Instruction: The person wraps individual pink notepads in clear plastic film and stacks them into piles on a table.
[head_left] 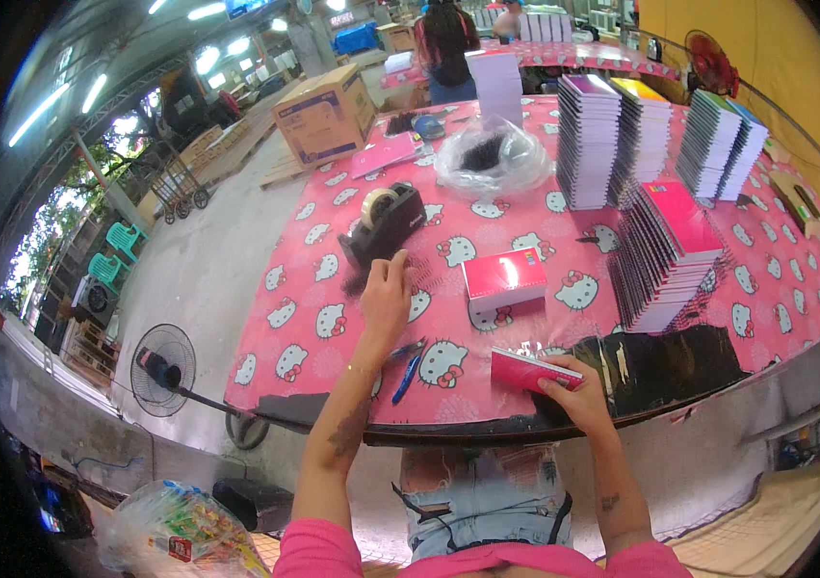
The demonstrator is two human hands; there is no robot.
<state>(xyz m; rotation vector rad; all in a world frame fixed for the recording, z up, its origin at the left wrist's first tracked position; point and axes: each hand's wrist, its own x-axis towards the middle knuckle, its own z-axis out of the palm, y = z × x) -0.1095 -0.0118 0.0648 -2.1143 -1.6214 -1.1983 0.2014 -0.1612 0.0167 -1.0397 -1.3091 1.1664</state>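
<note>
My right hand (578, 395) grips a small red-pink notebook (522, 370) at its right end, over the front edge of the table. Farther left, my left hand (387, 297) reaches over some loose black binding coils (423, 279), its fingers drawn together; whatever they pinch is too small to make out. Just beyond it stands a black tape dispenser (386, 229) with a roll of tape. A stack of pink-red notebooks or covers (506, 277) lies between and beyond my hands. Blue-handled pliers (408, 378) rest near the front edge, right of my left forearm.
Tall stacks of coil-bound notebooks (590, 144) fill the right side, with a leaning pink stack (665, 255) nearer. A clear plastic bag of black coils (480, 159) sits at the back. Black sheeting (660, 366) covers the front right edge. A floor fan (161, 371) stands left.
</note>
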